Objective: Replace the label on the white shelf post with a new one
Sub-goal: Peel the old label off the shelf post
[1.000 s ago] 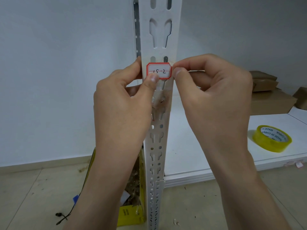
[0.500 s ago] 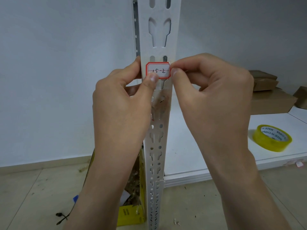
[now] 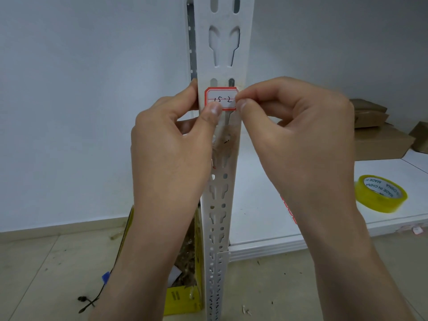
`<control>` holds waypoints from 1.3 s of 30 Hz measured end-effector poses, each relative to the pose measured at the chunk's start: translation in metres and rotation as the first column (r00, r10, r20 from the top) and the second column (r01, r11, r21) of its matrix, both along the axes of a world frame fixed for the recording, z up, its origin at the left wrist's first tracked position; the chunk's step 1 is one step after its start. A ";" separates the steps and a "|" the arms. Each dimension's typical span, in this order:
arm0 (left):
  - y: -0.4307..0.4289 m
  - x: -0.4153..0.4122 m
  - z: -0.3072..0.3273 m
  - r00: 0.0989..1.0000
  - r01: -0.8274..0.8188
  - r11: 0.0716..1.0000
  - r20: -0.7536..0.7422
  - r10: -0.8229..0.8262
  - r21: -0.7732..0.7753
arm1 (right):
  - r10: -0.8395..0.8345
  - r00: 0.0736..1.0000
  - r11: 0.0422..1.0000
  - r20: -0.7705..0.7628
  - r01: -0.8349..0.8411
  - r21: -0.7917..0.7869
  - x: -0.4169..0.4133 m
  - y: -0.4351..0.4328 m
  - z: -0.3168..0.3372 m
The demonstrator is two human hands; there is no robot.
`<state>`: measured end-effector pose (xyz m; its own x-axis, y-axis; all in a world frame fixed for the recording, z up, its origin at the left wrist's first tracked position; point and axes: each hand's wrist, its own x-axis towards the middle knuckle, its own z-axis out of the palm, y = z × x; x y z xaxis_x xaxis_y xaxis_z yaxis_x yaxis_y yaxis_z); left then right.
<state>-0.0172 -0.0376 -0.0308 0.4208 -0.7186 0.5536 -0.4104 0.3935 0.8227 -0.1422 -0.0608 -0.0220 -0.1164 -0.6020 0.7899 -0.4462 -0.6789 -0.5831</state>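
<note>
A white slotted shelf post [image 3: 223, 42] rises up the middle of the view. A small white label with a red border [image 3: 222, 97], handwritten "15-2", lies flat against the post's front face. My left hand [image 3: 171, 144] grips the post from the left, its thumb tip pressing the label's lower left corner. My right hand [image 3: 298, 137] pinches the label's right edge between thumb and forefinger. Just below the label the post carries a patch of brownish glue residue [image 3: 225, 144].
A yellow roll of tape [image 3: 381, 193] lies on the low white shelf board [image 3: 261, 218] at the right. Brown cardboard boxes [image 3: 379, 140] sit behind it. A yellow box of scraps [image 3: 185, 295] stands on the floor left of the post.
The label has shifted slightly left and now sits squarer on the post face. Both hands stayed on it, with my right fingertips closing in on its right edge.
</note>
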 end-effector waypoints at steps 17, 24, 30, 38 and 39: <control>-0.001 0.002 -0.001 1.000 0.019 1.000 -0.012 -0.019 -0.016 | -0.019 1.000 1.000 0.014 0.019 -0.009 0.003 0.000 0.000; -0.002 0.001 -0.001 1.000 0.025 1.000 -0.010 -0.026 -0.014 | 0.013 0.998 1.000 0.069 -0.013 -0.002 0.005 0.003 -0.001; -0.001 0.002 -0.001 1.000 0.024 1.000 -0.012 -0.024 -0.010 | -0.042 0.997 0.999 0.064 0.042 -0.008 0.008 0.002 -0.001; 0.001 0.000 0.000 1.000 0.016 1.000 -0.007 -0.016 -0.003 | -0.100 0.995 0.993 0.023 0.099 0.058 0.011 0.005 0.004; 0.001 0.000 0.000 1.000 0.015 1.000 -0.009 -0.015 -0.005 | -0.101 0.995 0.992 0.018 0.099 0.072 0.011 0.006 0.004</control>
